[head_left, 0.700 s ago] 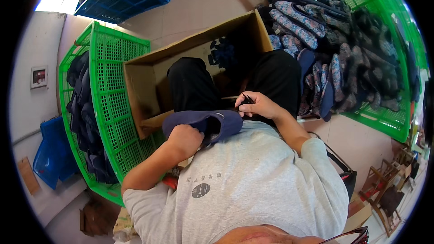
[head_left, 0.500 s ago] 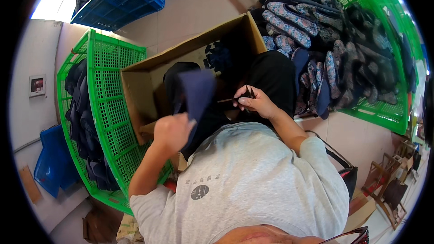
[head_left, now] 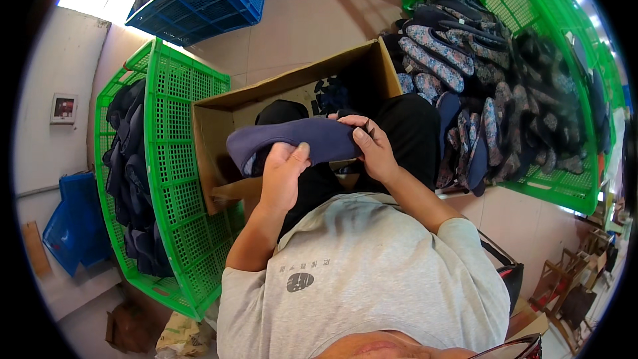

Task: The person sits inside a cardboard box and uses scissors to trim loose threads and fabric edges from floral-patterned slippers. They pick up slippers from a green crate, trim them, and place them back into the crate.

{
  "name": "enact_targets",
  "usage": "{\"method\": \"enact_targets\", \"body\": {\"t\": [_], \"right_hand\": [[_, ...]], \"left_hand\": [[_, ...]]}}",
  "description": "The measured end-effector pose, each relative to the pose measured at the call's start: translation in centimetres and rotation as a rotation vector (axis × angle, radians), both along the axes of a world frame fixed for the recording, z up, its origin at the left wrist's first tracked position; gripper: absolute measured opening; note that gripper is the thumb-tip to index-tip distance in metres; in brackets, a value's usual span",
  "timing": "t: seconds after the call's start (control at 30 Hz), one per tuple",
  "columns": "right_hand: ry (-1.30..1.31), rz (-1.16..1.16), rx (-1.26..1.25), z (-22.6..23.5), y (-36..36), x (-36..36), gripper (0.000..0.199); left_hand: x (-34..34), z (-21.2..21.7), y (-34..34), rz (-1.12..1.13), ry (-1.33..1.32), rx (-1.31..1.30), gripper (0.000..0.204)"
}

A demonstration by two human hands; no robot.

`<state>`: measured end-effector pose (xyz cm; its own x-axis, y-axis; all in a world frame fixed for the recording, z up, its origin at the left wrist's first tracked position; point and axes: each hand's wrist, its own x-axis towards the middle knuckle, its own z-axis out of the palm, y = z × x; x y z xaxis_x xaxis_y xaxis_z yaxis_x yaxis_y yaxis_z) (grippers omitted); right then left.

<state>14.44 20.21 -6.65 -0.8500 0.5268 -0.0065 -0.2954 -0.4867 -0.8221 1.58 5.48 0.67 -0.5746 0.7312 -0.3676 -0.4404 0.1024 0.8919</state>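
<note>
A navy cloth slipper (head_left: 325,138) lies stretched across my lap, its plain side up and a bit of patterned cloth showing at its left end. My left hand (head_left: 284,167) grips its near edge, thumb on top. At the slipper's right end, my right hand (head_left: 377,153) is closed on it. Dark pointed tips of what look like small snips (head_left: 369,129) stick up from the right hand; most of that tool is hidden. Beyond my knees stands an open cardboard box (head_left: 232,101) with dark scraps (head_left: 331,95) inside.
On my left a green crate (head_left: 189,179) holds navy slippers (head_left: 126,179). At the right, a larger green crate (head_left: 555,189) is heaped with flowered and dark slippers (head_left: 435,56). A blue crate (head_left: 206,6) stands at the far left. Wooden chairs (head_left: 561,279) are at the lower right.
The slipper, blurred and upright in my left hand before, now lies level between both hands. My right hand has taken hold of its right end. The whole view has shifted slightly.
</note>
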Motion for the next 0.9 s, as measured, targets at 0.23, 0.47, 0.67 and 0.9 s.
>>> {"method": "enact_targets", "body": {"t": [0.23,0.47,0.67,0.9], "right_hand": [[-0.098,-0.035,0.089,-0.5,-0.8,0.0,0.027],[-0.121,-0.031,0.040,-0.8,-1.4,0.1,0.027],[-0.126,-0.137,-0.018,-1.7,-1.2,-0.3,0.024],[-0.278,-0.223,0.095,-4.1,-1.0,0.6,0.026]], "left_hand": [[-0.8,0.3,-0.4,-0.534,-0.091,-0.364,0.038],[1.8,-4.5,-1.2,-0.345,-0.456,0.172,0.050],[1.9,-3.6,-0.4,-0.569,0.033,0.136,0.049],[3.0,-5.0,-0.2,-0.327,-0.178,0.140,0.056]]}}
